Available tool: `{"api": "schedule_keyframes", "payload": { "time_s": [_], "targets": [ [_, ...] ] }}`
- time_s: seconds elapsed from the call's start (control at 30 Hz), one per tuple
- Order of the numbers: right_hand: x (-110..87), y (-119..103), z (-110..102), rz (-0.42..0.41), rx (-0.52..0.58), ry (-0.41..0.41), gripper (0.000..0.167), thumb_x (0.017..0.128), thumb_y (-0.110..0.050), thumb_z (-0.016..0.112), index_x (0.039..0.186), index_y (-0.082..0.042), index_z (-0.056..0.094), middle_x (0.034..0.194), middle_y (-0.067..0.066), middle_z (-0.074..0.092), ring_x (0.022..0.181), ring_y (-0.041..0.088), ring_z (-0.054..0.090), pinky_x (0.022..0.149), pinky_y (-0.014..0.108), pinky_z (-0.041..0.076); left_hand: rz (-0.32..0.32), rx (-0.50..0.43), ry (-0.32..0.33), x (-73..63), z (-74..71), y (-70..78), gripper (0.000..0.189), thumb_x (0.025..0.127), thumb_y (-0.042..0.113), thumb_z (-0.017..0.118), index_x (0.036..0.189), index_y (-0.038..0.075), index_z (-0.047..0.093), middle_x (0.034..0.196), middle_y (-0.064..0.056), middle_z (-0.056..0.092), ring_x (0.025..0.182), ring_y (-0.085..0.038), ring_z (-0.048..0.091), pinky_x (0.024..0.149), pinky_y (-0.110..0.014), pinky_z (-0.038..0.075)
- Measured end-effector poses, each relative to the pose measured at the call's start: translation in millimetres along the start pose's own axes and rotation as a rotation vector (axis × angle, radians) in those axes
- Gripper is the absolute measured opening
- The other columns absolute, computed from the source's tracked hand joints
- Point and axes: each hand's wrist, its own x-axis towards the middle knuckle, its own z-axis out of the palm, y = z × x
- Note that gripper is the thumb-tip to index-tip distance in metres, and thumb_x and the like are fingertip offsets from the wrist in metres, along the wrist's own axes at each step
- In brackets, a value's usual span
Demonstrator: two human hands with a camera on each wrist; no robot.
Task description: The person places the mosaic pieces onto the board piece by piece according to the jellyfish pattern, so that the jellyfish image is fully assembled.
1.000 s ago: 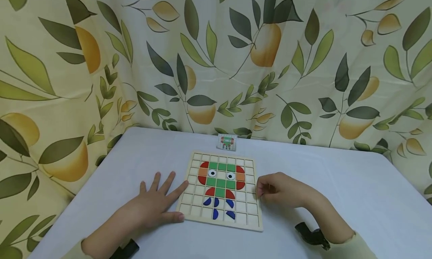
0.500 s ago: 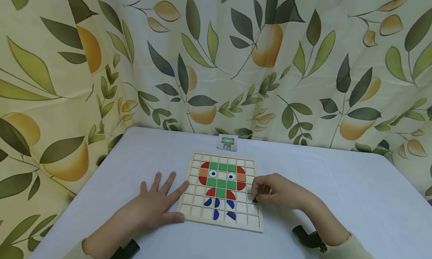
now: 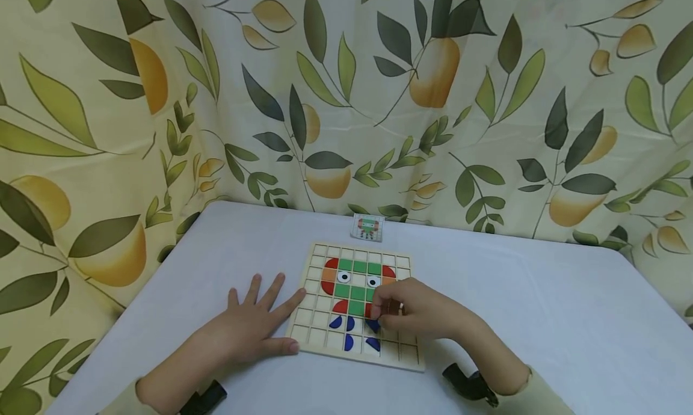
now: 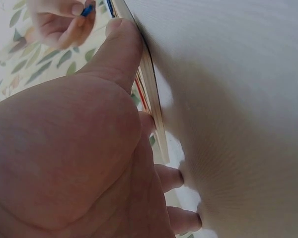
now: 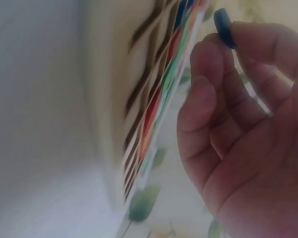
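A wooden grid board lies on the table, bearing a face-like pattern of green tiles, red quarter-round tiles and two eye tiles. Several blue half-round tiles sit in the cells below. My right hand is over the board's right part, pinching a blue tile between thumb and finger, clear of the board in the right wrist view. Some tiles on the pattern's right side are hidden behind that hand. My left hand lies with spread fingers, its thumb and index finger touching the board's left edge.
Behind the board lies a small picture card with a similar figure. A white cloth covers the table. A curtain printed with leaves and fruit hangs along the back.
My right hand has moved left from beside the board's right edge to over the lower pattern, carrying the blue tile. My left hand stays in place.
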Motion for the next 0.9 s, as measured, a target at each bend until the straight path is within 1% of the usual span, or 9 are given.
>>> {"api": "schedule_keyframes", "payload": {
  "time_s": [0.23, 0.4, 0.5, 0.63, 0.73, 0.9],
  "targets": [
    [25.5, -25, 17, -0.084, -0.020, -0.042, 0.014, 0.093, -0.013, 0.068, 0.089, -0.026, 0.068, 0.078, -0.016, 0.062, 0.070, 0.004, 0.054, 0.064, 0.022, 0.048, 0.007, -0.006, -0.004, -1.0, -0.7, -1.0, 0.091, 0.082, 0.077, 0.055, 0.158, 0.037, 0.024, 0.167, -0.016, 0.012, 0.147, -0.057, 0.006, 0.101, -0.084, 0.011],
    [37.5, -37, 26, -0.124, -0.039, -0.072, 0.013, 0.092, -0.011, 0.068, 0.089, -0.024, 0.068, 0.077, -0.018, 0.061, 0.068, 0.002, 0.053, 0.062, 0.019, 0.046, 0.023, -0.012, 0.008, -2.4, -2.0, -0.4, 0.090, 0.084, 0.075, 0.055, 0.159, 0.035, 0.024, 0.167, -0.017, 0.012, 0.147, -0.057, 0.006, 0.101, -0.083, 0.012],
    [43.3, -40, 30, -0.116, -0.036, -0.102, 0.013, 0.092, -0.011, 0.070, 0.088, -0.023, 0.069, 0.077, -0.018, 0.063, 0.067, 0.002, 0.055, 0.062, 0.019, 0.048, 0.029, -0.014, 0.009, -2.7, -1.6, -1.1, 0.089, 0.085, 0.074, 0.054, 0.159, 0.035, 0.024, 0.167, -0.017, 0.011, 0.147, -0.057, 0.006, 0.102, -0.083, 0.012],
    [48.1, -40, 35, -0.089, -0.077, -0.131, 0.014, 0.091, -0.015, 0.073, 0.087, -0.027, 0.068, 0.076, -0.020, 0.063, 0.067, 0.000, 0.055, 0.063, 0.019, 0.049, 0.028, -0.003, 0.008, -2.1, -1.3, -0.8, 0.089, 0.084, 0.075, 0.054, 0.159, 0.035, 0.024, 0.167, -0.017, 0.011, 0.147, -0.057, 0.006, 0.102, -0.083, 0.013],
    [50.5, -40, 36, -0.092, -0.116, -0.134, 0.015, 0.090, -0.016, 0.074, 0.086, -0.029, 0.069, 0.075, -0.021, 0.062, 0.067, -0.001, 0.055, 0.064, 0.019, 0.049, 0.024, 0.006, 0.006, -1.8, -2.2, -0.2, 0.090, 0.084, 0.075, 0.054, 0.158, 0.036, 0.024, 0.167, -0.016, 0.012, 0.147, -0.057, 0.007, 0.102, -0.082, 0.014],
    [52.7, -40, 37, -0.111, -0.162, -0.120, 0.015, 0.089, -0.017, 0.076, 0.085, -0.031, 0.071, 0.080, -0.020, 0.059, 0.072, -0.001, 0.054, 0.067, 0.018, 0.048, 0.023, 0.010, 0.007, -1.3, -2.7, -1.0, 0.089, 0.084, 0.075, 0.054, 0.159, 0.036, 0.024, 0.167, -0.016, 0.012, 0.147, -0.057, 0.007, 0.103, -0.082, 0.013]
  ]
}}
